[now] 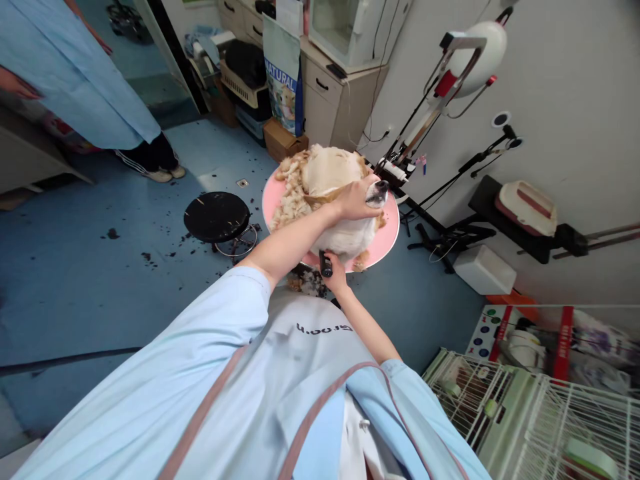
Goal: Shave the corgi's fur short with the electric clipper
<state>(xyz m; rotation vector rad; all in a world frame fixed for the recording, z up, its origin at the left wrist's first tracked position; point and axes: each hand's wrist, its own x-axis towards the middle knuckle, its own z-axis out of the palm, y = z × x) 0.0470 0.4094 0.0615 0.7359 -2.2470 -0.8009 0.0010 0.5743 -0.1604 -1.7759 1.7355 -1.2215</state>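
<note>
A dog [334,170] with a closely trimmed cream back is on a round pink table [389,233] in front of me. My left hand [357,199] reaches across it and is closed around its muzzle [376,195], with the dark nose pointing right. In my right hand [336,272] is a black hair clipper [326,264], its head end against the white fur on the dog's near side. The clipper's blade is hidden. Cut tan fur [290,200] lies in clumps along the table's left side.
A black round stool [217,217] stands left of the table, with dark hair scattered on the blue floor [120,287]. A person in a blue gown [75,73] stands at upper left. Dryer arm [415,127] at right; wire cages [575,427] at lower right.
</note>
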